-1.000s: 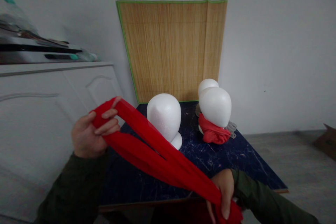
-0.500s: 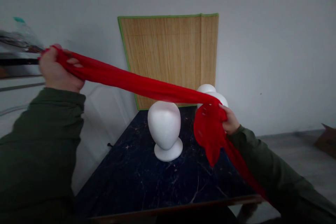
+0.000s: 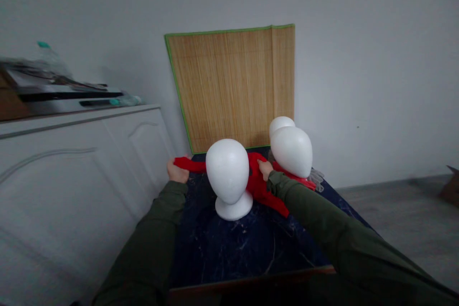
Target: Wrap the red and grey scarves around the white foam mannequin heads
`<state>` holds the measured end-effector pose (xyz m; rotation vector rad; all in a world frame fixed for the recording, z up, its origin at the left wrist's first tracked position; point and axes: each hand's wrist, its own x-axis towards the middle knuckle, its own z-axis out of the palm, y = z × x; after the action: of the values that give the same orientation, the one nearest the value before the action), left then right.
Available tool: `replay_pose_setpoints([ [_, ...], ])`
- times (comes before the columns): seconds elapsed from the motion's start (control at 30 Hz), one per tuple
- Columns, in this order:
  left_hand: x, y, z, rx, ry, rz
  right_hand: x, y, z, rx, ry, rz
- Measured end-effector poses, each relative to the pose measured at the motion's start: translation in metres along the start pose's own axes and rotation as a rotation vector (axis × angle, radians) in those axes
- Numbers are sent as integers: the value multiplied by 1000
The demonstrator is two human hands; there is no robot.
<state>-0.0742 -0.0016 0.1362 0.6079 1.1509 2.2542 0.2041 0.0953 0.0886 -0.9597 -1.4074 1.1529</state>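
Note:
A white foam mannequin head (image 3: 227, 169) stands upright on the dark blue marbled table. Behind it runs a red scarf (image 3: 260, 186), its middle hidden by the head. My left hand (image 3: 178, 171), at the table's left edge, is closed on one stretch of the scarf. To the right of the head, my right hand (image 3: 266, 169) grips another part, with a loose length hanging toward the front right. Neither hand touches the head.
Two more white foam heads (image 3: 291, 151) stand at the back right, with grey gloves (image 3: 316, 180) beside them. A bamboo mat (image 3: 229, 88) leans on the wall. Left of the table is a white cabinet (image 3: 86, 162) with bottles and other items on top.
Both hands have moved forward and the scarf has dropped from above the front head to behind it. My left hand has come down and to the right; my right hand moved left.

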Motion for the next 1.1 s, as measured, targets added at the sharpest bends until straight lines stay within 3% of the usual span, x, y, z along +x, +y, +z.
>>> replay_pose_setpoints([
  [0.2,-76,-54,-68,73,-145,71,-52,48,-16,8,-163,237],
  [0.3,-125,-61,-96,335,-355,181,-75,59,-26,48,-257,270],
  [0.37,-152,-60,-106,633,-609,255,-88,62,-32,52,-393,239],
  [0.43,-170,-59,-106,856,-831,292,-97,62,-36,-48,-545,145],
  [0.5,-176,-62,-101,950,-913,305,-104,62,-38,-294,-637,-10],
  [0.63,-167,-78,-86,995,-820,341,-108,66,-37,-852,-546,-188],
  [0.7,-163,-86,-82,962,-792,333,-107,68,-37,-947,-468,-153],
  [0.8,-164,-92,-78,910,-810,277,-104,65,-38,-919,-454,-112],
  [0.87,-167,-93,-74,901,-855,241,-105,59,-34,-810,-501,-93],
  [0.93,-172,-92,-68,903,-915,238,-111,54,-25,-465,-587,12],
  [1.03,-178,-93,-54,907,-991,290,-129,51,-1,268,-640,312],
  [1.1,-181,-95,-47,941,-1014,379,-142,52,14,508,-579,501],
])
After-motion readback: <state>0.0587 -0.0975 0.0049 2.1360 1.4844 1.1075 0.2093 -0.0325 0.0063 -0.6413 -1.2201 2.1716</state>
